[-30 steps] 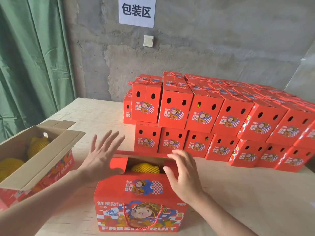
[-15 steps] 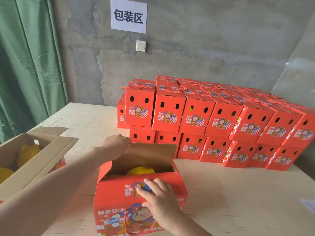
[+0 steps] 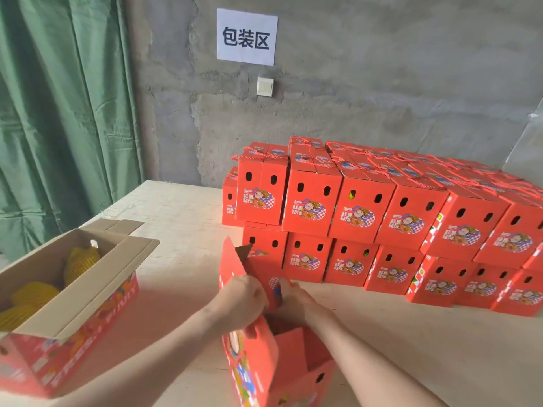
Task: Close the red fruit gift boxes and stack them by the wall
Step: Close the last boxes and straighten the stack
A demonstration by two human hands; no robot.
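Evidently to fold it shut, the left hand [image 3: 244, 293] and right hand [image 3: 298, 301] pinched the top flaps of the red cardboard gift box [image 3: 293, 359] at lower centre. Centre-right, finished red boxes [image 3: 382, 218] stood stacked.

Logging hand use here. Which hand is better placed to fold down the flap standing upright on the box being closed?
Left, probably. The left hand grips the base of the upright flap of the open box; the right hand is farther right, on the patterned flap.

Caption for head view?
Closing a red gift box: left hand and right hand grip its flaps, stacked boxes behind.
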